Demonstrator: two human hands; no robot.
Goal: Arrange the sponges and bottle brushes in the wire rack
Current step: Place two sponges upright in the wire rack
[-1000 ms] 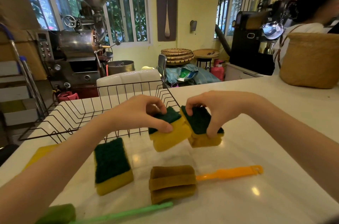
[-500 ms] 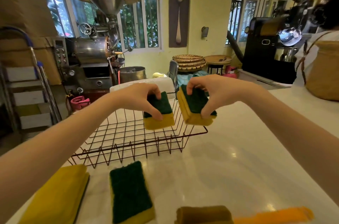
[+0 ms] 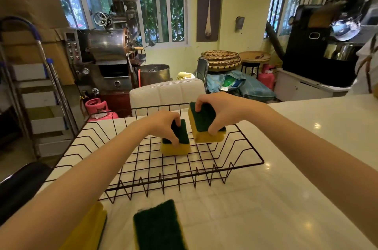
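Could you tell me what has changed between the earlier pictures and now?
Both hands carried their sponges from above the counter, away from the person and over the rack. The left hand has lowered its sponge to the rack floor; the right hand holds its sponge tilted just above the wires. Neither has let go. The two sponges on the counter stayed put; the brushes have left the view.
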